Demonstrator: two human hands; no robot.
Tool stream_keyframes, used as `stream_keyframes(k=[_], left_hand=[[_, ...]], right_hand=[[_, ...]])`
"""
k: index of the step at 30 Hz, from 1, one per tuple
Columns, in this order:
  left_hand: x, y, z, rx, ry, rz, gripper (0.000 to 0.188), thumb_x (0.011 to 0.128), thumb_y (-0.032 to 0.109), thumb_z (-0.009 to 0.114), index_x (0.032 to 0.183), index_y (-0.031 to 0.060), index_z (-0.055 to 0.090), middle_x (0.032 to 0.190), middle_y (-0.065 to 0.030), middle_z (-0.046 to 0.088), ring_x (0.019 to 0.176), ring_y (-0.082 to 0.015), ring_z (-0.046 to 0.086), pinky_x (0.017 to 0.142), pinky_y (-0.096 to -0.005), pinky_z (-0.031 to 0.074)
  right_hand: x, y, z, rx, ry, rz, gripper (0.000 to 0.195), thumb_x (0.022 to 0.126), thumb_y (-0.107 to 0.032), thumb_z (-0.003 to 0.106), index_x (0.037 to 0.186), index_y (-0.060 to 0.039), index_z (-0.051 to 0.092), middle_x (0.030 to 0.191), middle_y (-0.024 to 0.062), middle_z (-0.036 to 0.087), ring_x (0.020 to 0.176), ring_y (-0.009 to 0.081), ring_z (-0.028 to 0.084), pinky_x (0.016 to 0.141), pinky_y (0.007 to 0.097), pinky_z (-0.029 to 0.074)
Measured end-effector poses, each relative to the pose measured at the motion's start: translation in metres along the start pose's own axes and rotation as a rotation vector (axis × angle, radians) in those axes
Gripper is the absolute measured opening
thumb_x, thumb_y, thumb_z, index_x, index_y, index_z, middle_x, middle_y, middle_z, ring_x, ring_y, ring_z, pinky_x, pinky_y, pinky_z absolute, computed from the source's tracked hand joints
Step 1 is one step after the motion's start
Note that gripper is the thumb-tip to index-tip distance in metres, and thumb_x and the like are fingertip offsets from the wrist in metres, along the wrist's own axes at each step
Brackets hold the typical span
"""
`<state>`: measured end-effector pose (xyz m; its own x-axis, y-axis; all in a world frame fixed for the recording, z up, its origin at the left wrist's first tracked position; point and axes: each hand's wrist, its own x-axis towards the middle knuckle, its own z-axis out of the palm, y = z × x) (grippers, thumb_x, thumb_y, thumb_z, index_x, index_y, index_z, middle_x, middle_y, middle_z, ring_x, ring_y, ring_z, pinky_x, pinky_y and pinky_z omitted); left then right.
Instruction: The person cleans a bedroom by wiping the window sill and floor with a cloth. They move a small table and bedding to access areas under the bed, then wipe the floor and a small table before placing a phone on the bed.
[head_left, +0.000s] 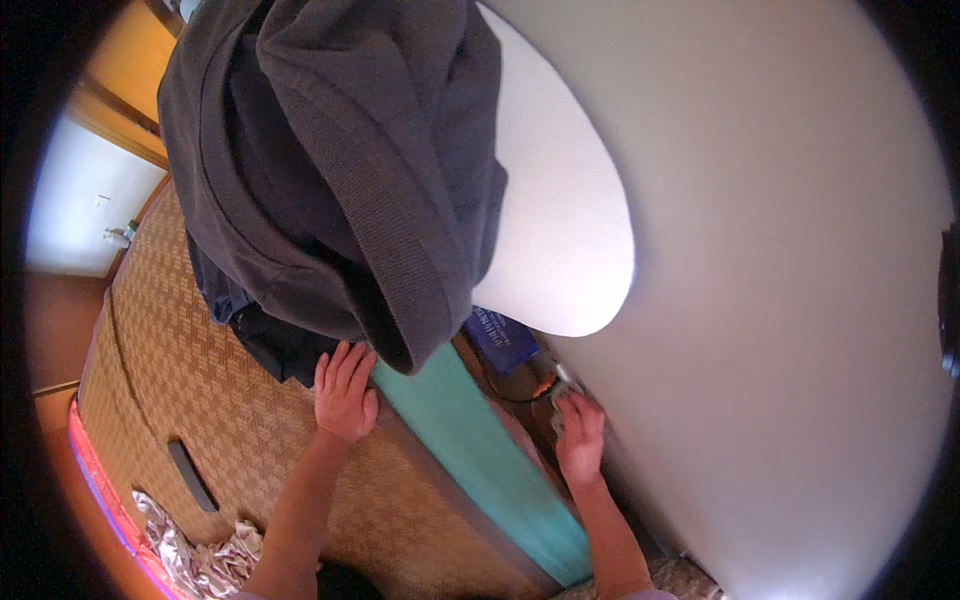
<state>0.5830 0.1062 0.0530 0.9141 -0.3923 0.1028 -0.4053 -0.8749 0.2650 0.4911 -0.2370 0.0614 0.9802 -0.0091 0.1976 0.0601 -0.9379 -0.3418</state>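
My left hand (346, 397) rests palm down, fingers spread a little, at the edge of the woven mat (405, 480), next to black cloth (277, 349). My right hand (581, 435) reaches into the narrow gap between a teal panel (480, 442) and the wall, its fingertips at a crumpled, clear item (559, 405) that looks like plastic. Whether the fingers grip it cannot be told. A dark cable (517, 400) and a blue box (502, 341) bearing writing lie just beyond in the gap. Dark grey garments (337, 165) fill the upper middle, above my left hand.
A white rounded panel (562, 195) stands behind the garments, by the grey wall (772, 262). On the mat at the lower left lie a dark, flat bar (193, 475) and a crumpled shiny cloth (202, 555). A wall socket (102, 201) shows at the far left.
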Motion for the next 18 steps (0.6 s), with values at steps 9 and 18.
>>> stream_keyframes(k=[9,18], left_hand=[[0.0,-0.001,-0.002,0.034,-0.019,0.011,0.048,0.084,0.021,0.04,0.129,0.0062,0.043,0.137,-0.0106,0.04,0.129,-0.0321,0.032,0.108,-0.0501,0.017],[0.002,-0.001,-0.004,0.037,0.002,0.046,0.049,0.082,0.021,0.041,0.129,0.0056,0.044,0.136,-0.0122,0.04,0.13,-0.0331,0.032,0.108,-0.0514,0.017]], right_hand=[[-0.074,0.037,0.041,-0.355,-0.408,0.27,0.036,0.076,-0.007,0.055,0.112,-0.0059,0.056,0.118,0.0074,0.052,0.11,0.0281,0.048,0.089,0.0382,0.044],[-0.055,0.004,0.007,0.45,-0.218,0.426,0.042,0.069,0.002,0.062,0.11,-0.0043,0.056,0.111,0.0165,0.057,0.102,0.0361,0.054,0.087,0.0412,0.047]])
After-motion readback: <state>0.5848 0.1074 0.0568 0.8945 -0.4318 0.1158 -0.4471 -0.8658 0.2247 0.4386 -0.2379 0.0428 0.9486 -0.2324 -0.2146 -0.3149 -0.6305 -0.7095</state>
